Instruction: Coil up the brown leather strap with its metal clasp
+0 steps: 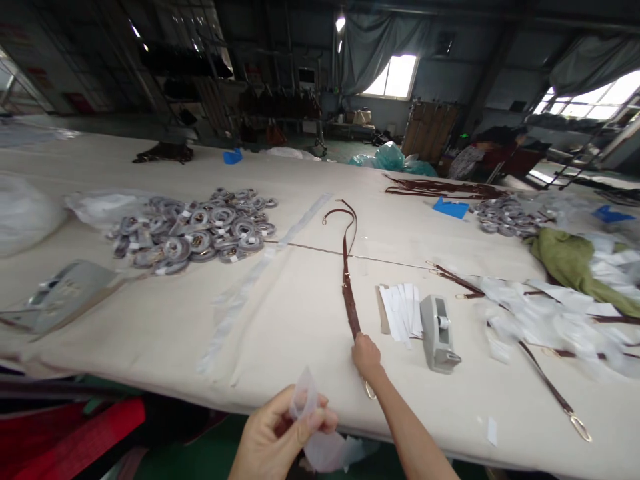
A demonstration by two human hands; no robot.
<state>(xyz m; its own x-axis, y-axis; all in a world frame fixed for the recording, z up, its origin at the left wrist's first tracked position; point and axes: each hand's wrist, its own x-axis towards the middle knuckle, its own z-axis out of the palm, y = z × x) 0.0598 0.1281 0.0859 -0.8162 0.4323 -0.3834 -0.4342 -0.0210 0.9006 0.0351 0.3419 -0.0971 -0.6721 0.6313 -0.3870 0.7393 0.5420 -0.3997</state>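
Note:
My right hand (367, 357) is closed around a brown leather strap (349, 303) near the table's front edge. The strap runs away from me and curls into a hook at its far end; a gold metal ring (369, 390) pokes out below the hand. In front of the table edge, my left hand (287, 430) pinches a thin translucent strip (304, 395) between thumb and fingers, and part of it hangs beneath. White paper strips (401, 311) and a grey tape dispenser (437, 333) lie right of the strap.
Left on the table is a heap of wrapped, coiled straps (197, 230). Another tape dispenser (70, 293) sits nearer the left edge. To the right lie more straps (547, 380), translucent wrapping (525, 320) and green cloth (570, 267). A person (467, 160) is in the right background.

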